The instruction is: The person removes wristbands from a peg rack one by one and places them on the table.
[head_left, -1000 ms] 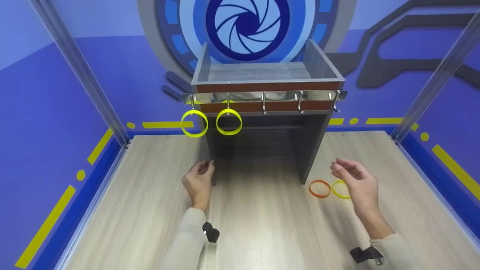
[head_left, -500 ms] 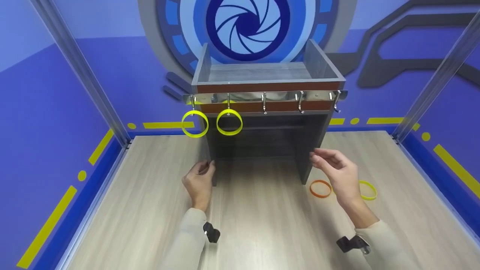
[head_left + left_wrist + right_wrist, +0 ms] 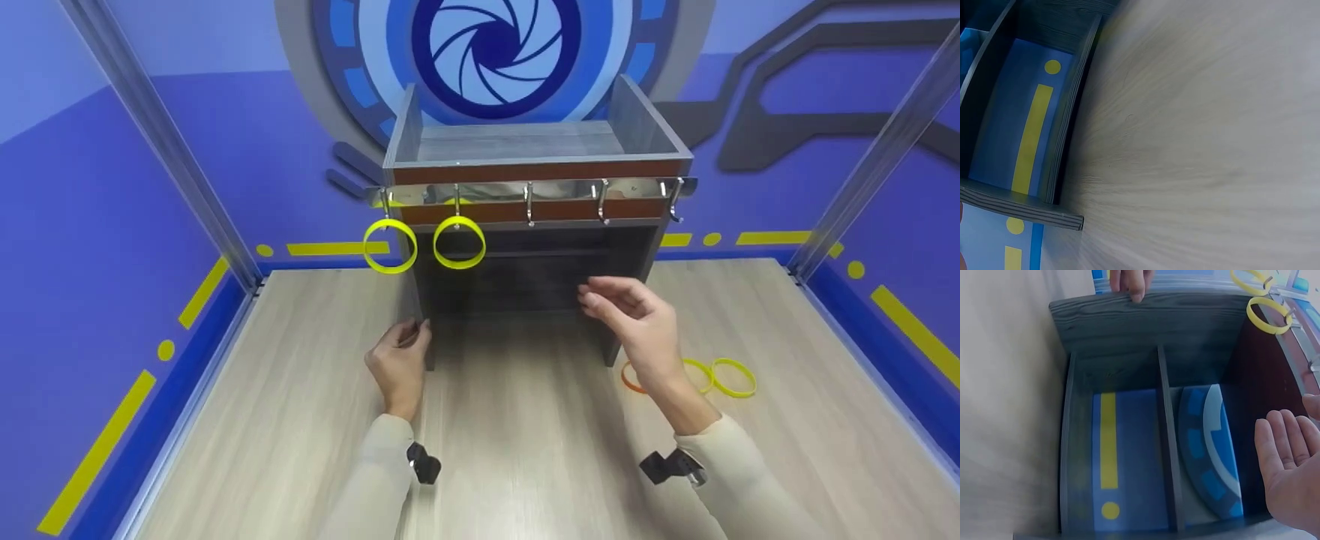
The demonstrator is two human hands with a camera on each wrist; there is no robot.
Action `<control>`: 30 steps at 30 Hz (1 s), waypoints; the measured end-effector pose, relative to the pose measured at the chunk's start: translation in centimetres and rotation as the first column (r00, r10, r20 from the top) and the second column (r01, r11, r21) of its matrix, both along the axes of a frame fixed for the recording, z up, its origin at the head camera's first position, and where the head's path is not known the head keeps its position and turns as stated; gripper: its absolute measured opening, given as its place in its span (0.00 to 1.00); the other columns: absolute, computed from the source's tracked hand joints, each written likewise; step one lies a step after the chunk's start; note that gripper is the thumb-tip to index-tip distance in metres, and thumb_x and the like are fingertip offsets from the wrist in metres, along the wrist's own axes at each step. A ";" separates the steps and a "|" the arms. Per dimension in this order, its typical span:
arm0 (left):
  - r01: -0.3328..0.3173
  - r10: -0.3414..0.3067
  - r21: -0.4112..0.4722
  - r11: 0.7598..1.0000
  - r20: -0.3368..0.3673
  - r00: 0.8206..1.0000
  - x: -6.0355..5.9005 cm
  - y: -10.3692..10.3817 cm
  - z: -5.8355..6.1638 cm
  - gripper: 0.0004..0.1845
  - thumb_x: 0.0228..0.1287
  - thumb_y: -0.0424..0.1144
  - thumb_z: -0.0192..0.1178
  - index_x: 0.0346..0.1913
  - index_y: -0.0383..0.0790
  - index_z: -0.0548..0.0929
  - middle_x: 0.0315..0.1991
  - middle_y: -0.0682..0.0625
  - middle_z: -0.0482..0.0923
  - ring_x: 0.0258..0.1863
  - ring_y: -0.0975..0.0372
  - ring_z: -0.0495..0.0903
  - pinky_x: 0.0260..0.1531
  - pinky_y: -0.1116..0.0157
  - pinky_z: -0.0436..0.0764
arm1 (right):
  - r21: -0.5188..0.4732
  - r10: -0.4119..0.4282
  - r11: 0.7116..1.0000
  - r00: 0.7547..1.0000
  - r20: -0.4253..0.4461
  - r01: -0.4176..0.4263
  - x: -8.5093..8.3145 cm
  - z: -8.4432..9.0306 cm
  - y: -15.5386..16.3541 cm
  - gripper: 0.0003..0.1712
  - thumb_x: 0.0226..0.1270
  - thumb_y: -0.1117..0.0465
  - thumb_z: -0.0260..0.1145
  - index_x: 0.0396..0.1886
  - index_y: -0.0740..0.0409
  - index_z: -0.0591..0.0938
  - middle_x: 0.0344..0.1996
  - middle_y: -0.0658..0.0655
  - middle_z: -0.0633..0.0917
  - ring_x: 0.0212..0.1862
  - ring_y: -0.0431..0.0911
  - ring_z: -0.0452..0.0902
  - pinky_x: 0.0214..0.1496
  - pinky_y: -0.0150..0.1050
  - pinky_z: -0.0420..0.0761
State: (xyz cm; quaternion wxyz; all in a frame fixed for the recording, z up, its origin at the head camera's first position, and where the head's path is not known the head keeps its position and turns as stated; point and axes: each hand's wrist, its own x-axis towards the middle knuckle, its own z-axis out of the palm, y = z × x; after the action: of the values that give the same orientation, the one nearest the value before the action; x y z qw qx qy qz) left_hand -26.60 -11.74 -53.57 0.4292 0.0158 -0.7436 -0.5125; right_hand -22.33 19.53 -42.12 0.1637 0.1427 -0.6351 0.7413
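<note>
Grey stand point(image 3: 517, 141): three hooks point(image 3: 529, 204) from its middle rightward reachable; hanging yellow rings point(image 3: 390, 271) obstruct its two left hooks point(image 3: 457, 199). Left hand point(image 3: 397, 361) blocks its left edge, right hand point(image 3: 643, 330) its right front; gap between them

A pale wooden table point(image 3: 517, 457) is spreading from the near side to the far wall point(image 3: 240, 165), which is carrying a round blue emblem point(image 3: 496, 45) in the middle, two slim grey bars point(image 3: 356, 163) to its left and dark grey shapes point(image 3: 757, 142) to its right. Yellow stripes point(image 3: 97, 454) and dots point(image 3: 166, 350) are running along the wall bases. Metal posts point(image 3: 150, 120) are standing at both far corners, and a silver rail point(image 3: 196, 405) is following the table's left edge.
</note>
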 end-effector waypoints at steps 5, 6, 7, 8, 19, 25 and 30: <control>0.009 -0.009 0.012 1.000 0.009 1.000 0.0 0.0 0.2 0.06 0.58 0.28 0.78 0.37 0.31 0.91 0.33 0.41 0.91 0.31 0.51 0.92 0.33 0.57 0.91 | 0.012 0.012 1.000 1.000 -0.007 -0.012 -0.4 0.6 -1.2 0.15 0.70 0.74 0.72 0.55 0.74 0.84 0.50 0.70 0.89 0.51 0.56 0.89 0.54 0.48 0.88; 0.010 -0.011 0.015 1.000 0.011 1.000 0.0 0.0 0.3 0.06 0.58 0.28 0.78 0.37 0.31 0.91 0.34 0.41 0.91 0.32 0.51 0.92 0.33 0.57 0.91 | 0.004 0.020 1.000 1.000 -0.008 -0.020 -0.6 0.7 -1.4 0.15 0.71 0.74 0.72 0.55 0.74 0.84 0.50 0.70 0.89 0.51 0.55 0.89 0.55 0.48 0.87; 0.012 -0.012 0.017 1.000 0.010 1.000 0.0 0.0 0.4 0.06 0.58 0.28 0.78 0.37 0.31 0.91 0.34 0.41 0.91 0.32 0.51 0.92 0.33 0.58 0.91 | -0.002 0.024 1.000 1.000 -0.010 -0.024 -0.7 0.8 -1.6 0.15 0.71 0.73 0.72 0.55 0.74 0.84 0.50 0.69 0.89 0.51 0.55 0.89 0.55 0.48 0.87; 0.011 -0.011 0.016 1.000 0.007 1.000 0.0 0.0 0.4 0.06 0.58 0.28 0.78 0.37 0.31 0.91 0.34 0.41 0.91 0.32 0.51 0.92 0.33 0.58 0.91 | -0.009 0.030 0.999 0.999 -0.011 -0.030 -0.8 0.9 -1.8 0.15 0.71 0.73 0.72 0.55 0.74 0.84 0.49 0.69 0.89 0.51 0.55 0.89 0.55 0.48 0.87; 0.017 -0.017 0.025 1.000 -0.021 1.000 0.0 -0.1 0.2 0.06 0.57 0.26 0.78 0.35 0.30 0.91 0.32 0.41 0.90 0.30 0.51 0.92 0.33 0.61 0.90 | -0.012 0.084 0.996 0.996 -0.037 -0.084 -2.0 1.7 -4.6 0.14 0.71 0.73 0.72 0.54 0.73 0.84 0.49 0.68 0.89 0.50 0.55 0.90 0.54 0.48 0.88; 0.021 -0.021 0.028 0.999 -0.007 1.000 0.0 0.0 0.1 0.05 0.57 0.26 0.78 0.35 0.30 0.91 0.33 0.41 0.91 0.31 0.51 0.92 0.33 0.58 0.91 | -0.021 0.108 0.994 0.994 -0.025 -0.108 -2.4 1.8 -5.7 0.15 0.71 0.71 0.73 0.54 0.71 0.85 0.50 0.69 0.89 0.51 0.58 0.89 0.54 0.49 0.88; 0.031 -0.032 0.036 0.999 0.022 0.999 0.2 0.1 0.0 0.05 0.59 0.27 0.77 0.36 0.31 0.92 0.34 0.42 0.91 0.32 0.51 0.92 0.33 0.56 0.91 | -0.024 0.124 0.992 0.992 -0.026 -0.124 -2.7 2.0 -6.5 0.15 0.70 0.71 0.74 0.54 0.70 0.85 0.50 0.69 0.89 0.51 0.58 0.89 0.55 0.49 0.88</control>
State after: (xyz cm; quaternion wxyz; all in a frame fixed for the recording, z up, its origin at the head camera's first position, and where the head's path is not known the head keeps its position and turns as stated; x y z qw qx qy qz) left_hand -26.36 -11.65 -53.52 0.4123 0.0174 -0.7392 -0.5322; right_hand -25.00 13.03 -40.14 0.1269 0.1887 -0.6133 0.7564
